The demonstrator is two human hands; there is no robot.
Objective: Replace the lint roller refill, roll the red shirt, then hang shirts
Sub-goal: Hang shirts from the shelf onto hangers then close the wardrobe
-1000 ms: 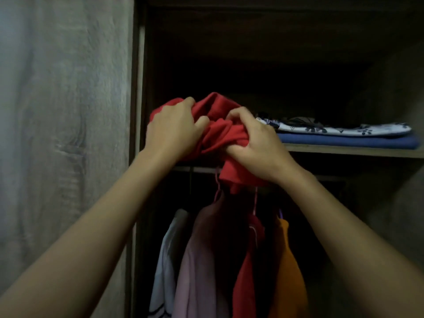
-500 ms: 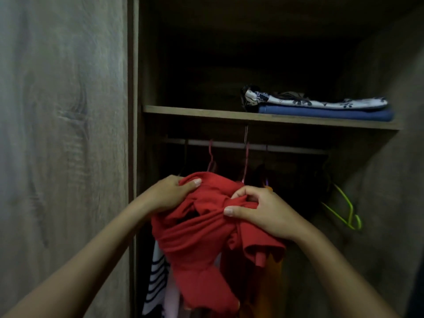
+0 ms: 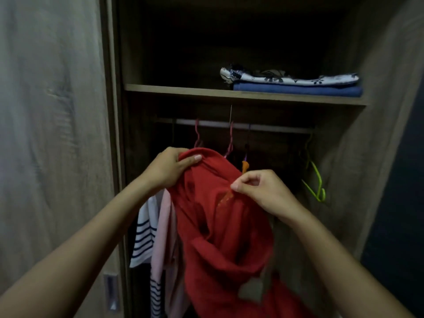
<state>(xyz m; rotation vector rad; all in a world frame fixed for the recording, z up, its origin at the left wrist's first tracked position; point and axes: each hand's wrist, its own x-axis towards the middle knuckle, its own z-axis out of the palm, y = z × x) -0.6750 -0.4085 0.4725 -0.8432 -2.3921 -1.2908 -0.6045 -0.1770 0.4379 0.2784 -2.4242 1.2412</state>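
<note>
The red shirt [image 3: 220, 221] is hanging in the centre of the frame, in front of the open wardrobe, and draping down toward the lower edge in loose folds. It looks soft, limp and light: it is sagging wherever nothing is holding it, and it will likely bunch or slide rather than keep any shape. The firmer seams along the top edge, at the collar or shoulders, seem the best places to take it, since a grip on the plain cloth would only be gathering slack.

The left hand [image 3: 168, 171] is gripping the shirt's upper left edge, thumb lying over the fold and fingers curled behind it. The right hand [image 3: 263, 191] is pinching a small bit of the cloth between thumb and forefinger at centre right, slightly lower than the left. So the shirt is stretching between the two holds at its top, with nearly all its bulk hanging below both hands.

Behind it, a striped shirt [image 3: 143, 237] and a pink shirt [image 3: 164, 230] are hanging at lower left, with a sliver of orange [image 3: 245, 165] showing just above the right hand. Pink hanger hooks are sitting on the rail [image 3: 270, 127] in the upper middle. An empty green hanger [image 3: 315, 180] is hanging at the right, well apart from the shirt. Above, folded clothes [image 3: 296, 84] are lying on the shelf [image 3: 183, 90].
</note>
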